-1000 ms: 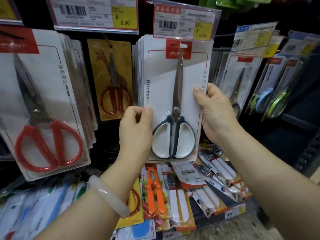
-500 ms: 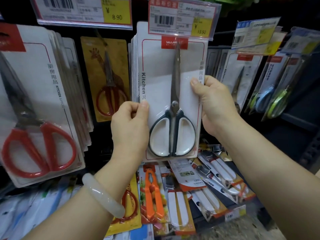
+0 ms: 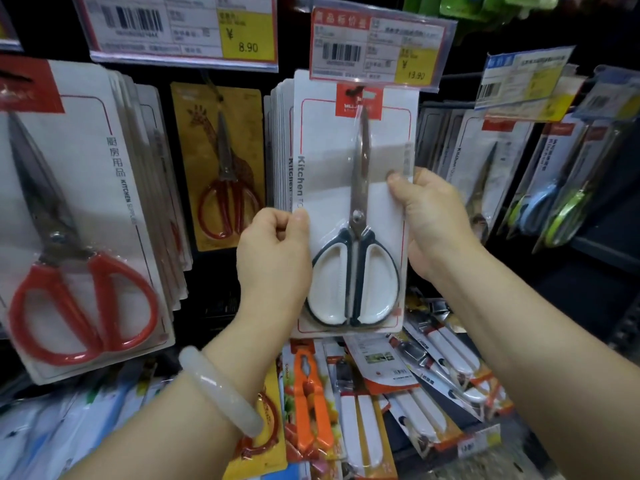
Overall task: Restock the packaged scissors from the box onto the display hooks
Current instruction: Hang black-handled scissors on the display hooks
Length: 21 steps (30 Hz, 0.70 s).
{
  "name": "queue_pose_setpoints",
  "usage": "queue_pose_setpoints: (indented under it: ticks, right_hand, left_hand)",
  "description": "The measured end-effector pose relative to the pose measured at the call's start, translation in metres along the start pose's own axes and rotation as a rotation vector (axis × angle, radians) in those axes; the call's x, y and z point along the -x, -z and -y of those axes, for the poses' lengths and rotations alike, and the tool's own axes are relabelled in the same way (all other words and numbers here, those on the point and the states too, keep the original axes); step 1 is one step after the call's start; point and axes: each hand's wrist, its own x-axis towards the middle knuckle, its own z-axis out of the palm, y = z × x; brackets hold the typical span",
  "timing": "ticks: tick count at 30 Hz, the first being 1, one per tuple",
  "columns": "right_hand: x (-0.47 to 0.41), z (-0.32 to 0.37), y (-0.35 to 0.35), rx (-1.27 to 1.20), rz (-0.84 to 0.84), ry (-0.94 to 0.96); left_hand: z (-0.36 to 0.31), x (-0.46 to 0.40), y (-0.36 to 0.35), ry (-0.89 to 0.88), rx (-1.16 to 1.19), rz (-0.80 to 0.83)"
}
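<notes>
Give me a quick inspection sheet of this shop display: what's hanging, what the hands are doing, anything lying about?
Surface: dark hook wall, no table seen.
Job's things: packaged scissors, black-and-white handles, held upright before a stack of like packs, under the 13.90 price tag; whether it hangs on the hook cannot be told.
Clutter: red-handled scissors packs, giraffe-card scissors, orange tool pack and white-handled packs below.
Grips: left hand pinches the pack's left edge; right hand grips its right edge.
Cables: nothing seen.
Surroundings: 8.90 price tag; supply box not in view.
</notes>
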Motion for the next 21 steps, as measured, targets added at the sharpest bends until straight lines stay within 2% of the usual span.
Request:
queue_pose_setpoints:
  ticks: [3,6,9,13,17,19,21]
  right_hand:
    - [-0.008,-0.001,-0.006,0.106,-0.01,0.034]
    - [-0.015,-0.005,-0.01,0.183,-0.025,0.079]
    - [-0.022,-0.013,-0.011,0.299,-0.104,0.112]
    - [-0.025,-0.028,0.003,0.427,-0.196,-0.013]
    - [0.013,-0.053,0.049,0.547,-0.087,-0.106]
    - [0.044,-0.073,0.082,0.604,-0.005,-0.226]
    - [0.075,-0.095,0.119,0.697,0.095,-0.389]
  left_hand:
    - [0.008,-0.013,-0.003,0.091,-0.035,0.02]
    - [0.009,-0.02,-0.007,0.106,-0.09,0.041]
    - [0.009,-0.026,-0.009,0.159,-0.105,0.024]
    - [0.025,-0.021,-0.007,0.303,-0.107,0.023]
    - [0.067,0.022,0.0,0.463,-0.237,0.006]
    - [0.088,0.057,-0.003,0.544,-0.281,0.096]
    - [0.1,0.098,-0.015,0.649,-0.323,0.268]
